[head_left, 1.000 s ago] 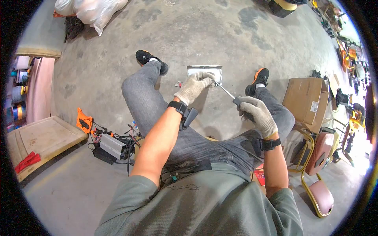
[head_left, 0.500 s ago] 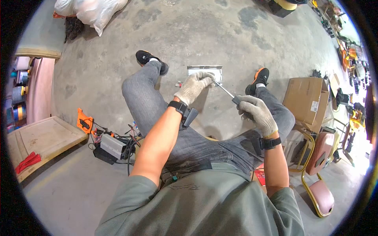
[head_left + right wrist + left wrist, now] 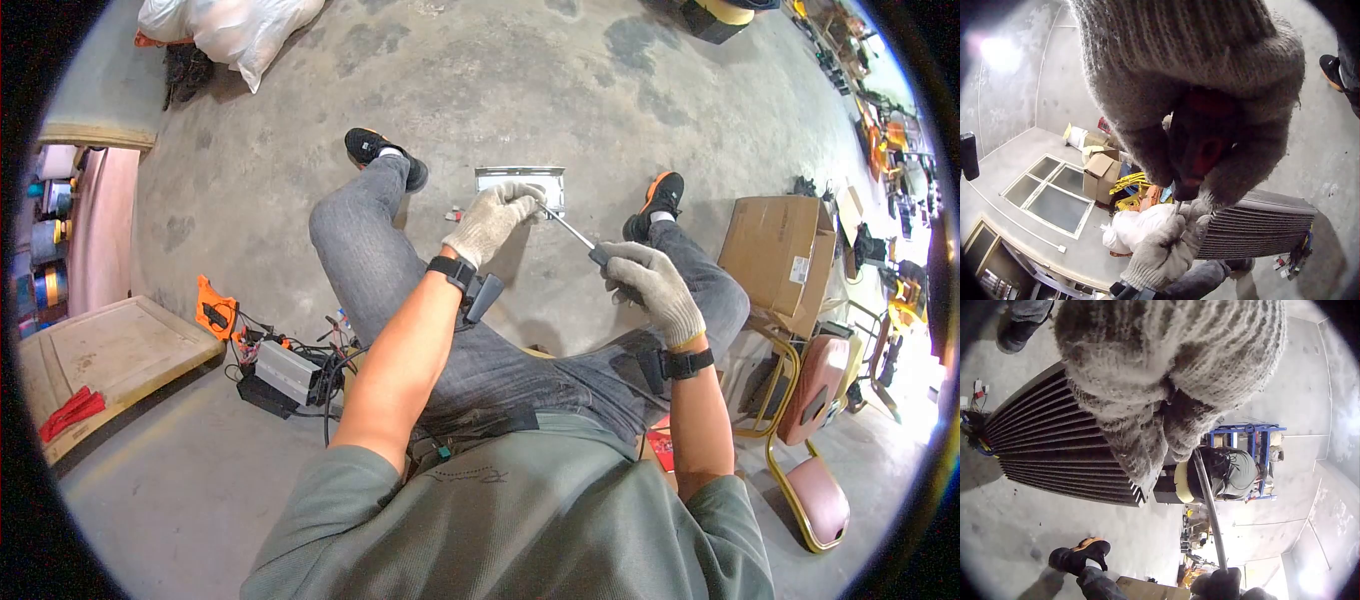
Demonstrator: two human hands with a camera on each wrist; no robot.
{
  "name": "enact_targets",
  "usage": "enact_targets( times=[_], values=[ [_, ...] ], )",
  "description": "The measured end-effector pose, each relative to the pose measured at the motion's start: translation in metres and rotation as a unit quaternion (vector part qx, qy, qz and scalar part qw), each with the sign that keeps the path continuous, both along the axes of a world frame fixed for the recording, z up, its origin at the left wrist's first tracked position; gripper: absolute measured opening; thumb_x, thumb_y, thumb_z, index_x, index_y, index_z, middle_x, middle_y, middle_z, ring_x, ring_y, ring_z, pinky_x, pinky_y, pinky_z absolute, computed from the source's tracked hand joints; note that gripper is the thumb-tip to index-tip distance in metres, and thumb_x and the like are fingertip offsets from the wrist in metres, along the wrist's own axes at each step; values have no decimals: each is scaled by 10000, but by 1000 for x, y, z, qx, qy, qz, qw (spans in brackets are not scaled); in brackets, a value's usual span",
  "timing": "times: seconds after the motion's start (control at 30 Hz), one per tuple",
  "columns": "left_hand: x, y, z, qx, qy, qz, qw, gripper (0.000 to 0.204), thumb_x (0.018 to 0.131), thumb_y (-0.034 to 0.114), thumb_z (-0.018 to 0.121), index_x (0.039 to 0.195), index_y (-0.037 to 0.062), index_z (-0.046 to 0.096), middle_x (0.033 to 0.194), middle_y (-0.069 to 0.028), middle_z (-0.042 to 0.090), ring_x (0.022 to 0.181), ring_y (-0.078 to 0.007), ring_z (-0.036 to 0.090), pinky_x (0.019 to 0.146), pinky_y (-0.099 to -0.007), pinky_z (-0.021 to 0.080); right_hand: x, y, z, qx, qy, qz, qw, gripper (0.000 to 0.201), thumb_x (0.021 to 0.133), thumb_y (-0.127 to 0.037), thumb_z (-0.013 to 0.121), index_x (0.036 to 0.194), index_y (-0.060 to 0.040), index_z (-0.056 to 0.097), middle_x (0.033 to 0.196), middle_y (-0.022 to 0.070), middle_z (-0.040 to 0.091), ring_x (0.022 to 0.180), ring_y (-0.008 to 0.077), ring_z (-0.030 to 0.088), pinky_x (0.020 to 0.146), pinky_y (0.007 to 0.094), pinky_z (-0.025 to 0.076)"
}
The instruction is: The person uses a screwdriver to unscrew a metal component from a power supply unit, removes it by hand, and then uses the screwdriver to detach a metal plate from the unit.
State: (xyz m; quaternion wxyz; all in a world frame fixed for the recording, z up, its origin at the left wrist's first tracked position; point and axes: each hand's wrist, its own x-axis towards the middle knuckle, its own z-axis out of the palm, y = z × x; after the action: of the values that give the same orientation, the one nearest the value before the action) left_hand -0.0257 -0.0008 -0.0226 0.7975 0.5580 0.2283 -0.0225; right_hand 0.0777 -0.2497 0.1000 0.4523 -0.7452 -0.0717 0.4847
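In the head view my right hand, in a knitted work glove, grips the dark handle of a screwdriver. Black and red show on that handle in the right wrist view. My gloved left hand pinches around the far end of the metal shaft; the tip is hidden among the fingers. Beyond the left hand stands a metal case, its pale top seen from above between the feet. Long dark cooling fins run along its side in the left wrist view. Loose wires come out of one end.
A cardboard box and a padded chair stand at the right. On the left are a silver power unit with cables, an orange tool and a wooden panel bearing red gloves. White sacks lie farther back.
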Motion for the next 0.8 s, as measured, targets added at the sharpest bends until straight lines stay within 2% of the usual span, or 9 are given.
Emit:
enact_targets(
  times=[0.27,0.33,0.47,0.53,0.57,0.63,0.73,0.77,0.8],
  values=[
    [1,1,4,26,4,-11,1000,187,1022,147,662,1146,44,757,1041,-20,755,948,-105,670,858,-277,533,1,2,6,-10,-5,-3,1000,445,940,-224,663,1308,23,695,914,37,694,743,97,647,667,244,534],
    [1,1,2,21,10,-13,1000,192,1020,140,659,1154,42,755,1050,-23,755,950,-106,672,863,-275,534,4,2,10,-13,-58,39,998,434,938,-205,676,1303,28,698,955,43,705,774,107,657,677,246,544],
    [1,1,2,30,13,-17,999,192,1022,133,650,1156,40,751,1054,-26,754,952,-106,674,866,-272,534,8,7,19,-29,-99,61,993,422,917,-164,672,1287,37,698,922,28,679,811,93,638,736,253,538],
    [2,1,0,13,7,-12,1000,194,1021,126,643,1159,38,747,1057,-27,753,955,-106,676,868,-271,534,12,5,14,-7,-255,139,957,422,887,-150,700,1268,31,705,955,46,713,855,139,671,829,289,553],
    [1,1,-1,13,7,-12,1000,194,1021,126,643,1159,38,747,1057,-27,753,955,-106,676,868,-271,534,12,7,15,-7,-255,139,957,422,887,-150,700,1268,31,705,955,46,713,855,139,671,829,289,553],
    [1,1,4,37,14,-19,999,192,1022,125,639,1156,36,745,1050,-23,750,950,-104,672,869,-269,531,11,12,22,-32,-366,174,914,401,867,-139,726,1233,26,716,981,63,738,896,170,691,903,316,549],
    [1,1,5,37,15,-25,999,188,1021,125,639,1151,39,746,1045,-16,746,944,-99,665,865,-265,526,13,14,25,-40,-397,196,896,435,868,-167,759,1264,-1,687,1046,143,755,927,221,730,874,342,554],
    [1,2,6,37,15,-25,999,188,1021,125,639,1151,39,746,1045,-16,746,944,-99,665,865,-265,526,12,13,25,-40,-397,197,896,435,868,-167,759,1264,-1,687,1046,143,755,927,221,730,874,342,554],
    [1,2,5,41,13,-28,999,187,1020,125,641,1150,42,747,1042,-13,744,941,-96,661,863,-262,524,12,13,25,-14,-356,152,922,456,867,-153,756,1284,6,668,1035,137,746,931,215,726,875,340,556]
  ],
)
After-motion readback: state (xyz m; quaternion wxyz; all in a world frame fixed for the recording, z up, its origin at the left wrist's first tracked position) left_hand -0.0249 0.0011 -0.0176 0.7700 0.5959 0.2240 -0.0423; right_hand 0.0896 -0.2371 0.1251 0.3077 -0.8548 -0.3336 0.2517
